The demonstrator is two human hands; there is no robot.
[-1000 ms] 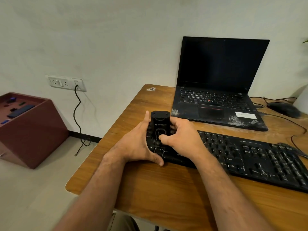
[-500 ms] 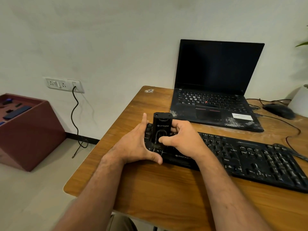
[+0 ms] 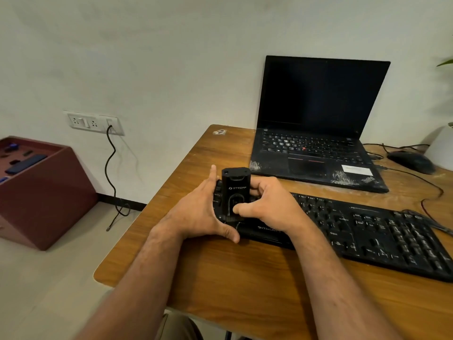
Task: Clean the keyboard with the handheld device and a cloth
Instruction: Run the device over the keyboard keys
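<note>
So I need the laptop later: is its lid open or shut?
Open: the laptop lid stands upright, keyboard exposed; its screen is dark.

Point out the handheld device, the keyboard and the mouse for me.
handheld device (image 3: 236, 187): head view, front face by the logo.
keyboard (image 3: 382, 231): head view, keys right of the hands.
mouse (image 3: 410, 161): head view, top shell.
</note>
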